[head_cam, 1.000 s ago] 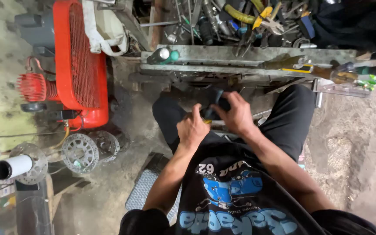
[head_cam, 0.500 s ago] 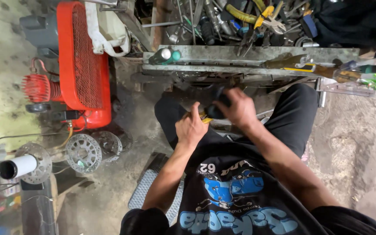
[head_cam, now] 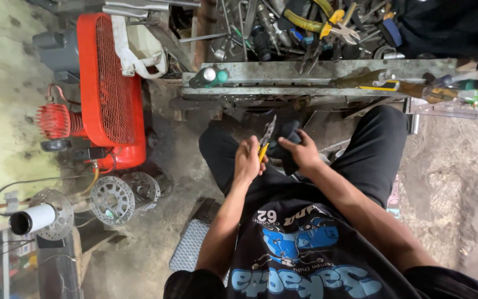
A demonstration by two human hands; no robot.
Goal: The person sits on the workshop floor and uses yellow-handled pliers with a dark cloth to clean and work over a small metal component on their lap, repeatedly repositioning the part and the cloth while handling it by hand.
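I sit with black-trousered knees apart in front of a metal bench [head_cam: 316, 72]. My left hand [head_cam: 247, 161] is closed around yellow-handled pliers [head_cam: 265, 139], their metal jaws pointing up toward the bench. My right hand [head_cam: 304, 153] grips a dark, black object [head_cam: 286, 134] right beside the pliers' jaws, over my lap. The two hands are close together, almost touching. What exactly the dark object is I cannot make out.
A red air compressor [head_cam: 103, 83] stands at the left. Toothed metal discs [head_cam: 112, 199] and a white tube [head_cam: 31, 218] lie on the dirt floor at lower left. Several pliers and hand tools [head_cam: 316, 27] crowd the bench top; screwdrivers [head_cam: 416, 88] lie at its right.
The hands stay together over my lap. The pliers' jaws now stand out clearly, pointing upward, and the view has shifted slightly.
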